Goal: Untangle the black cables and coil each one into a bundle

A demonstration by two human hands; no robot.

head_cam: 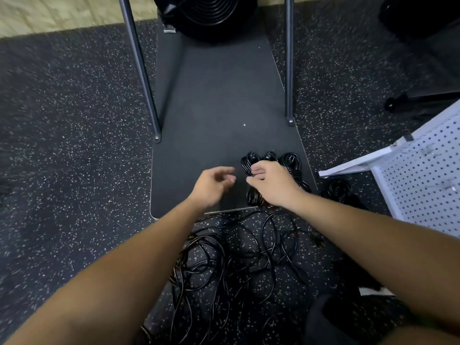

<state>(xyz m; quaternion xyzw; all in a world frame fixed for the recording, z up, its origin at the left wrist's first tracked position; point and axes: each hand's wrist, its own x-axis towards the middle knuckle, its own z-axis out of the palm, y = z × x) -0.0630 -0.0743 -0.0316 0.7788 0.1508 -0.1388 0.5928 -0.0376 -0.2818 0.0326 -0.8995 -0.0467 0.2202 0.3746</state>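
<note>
While atop coiled bundle [249,161], right hand [271,183]

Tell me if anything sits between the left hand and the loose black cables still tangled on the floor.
Nothing visible does. The left hand hovers open above the dark rectangular mat, and the tangled pile of loose black cables lies on the speckled rubber floor just behind it, toward the person, uncovered apart from the left forearm passing over its edge.
</note>
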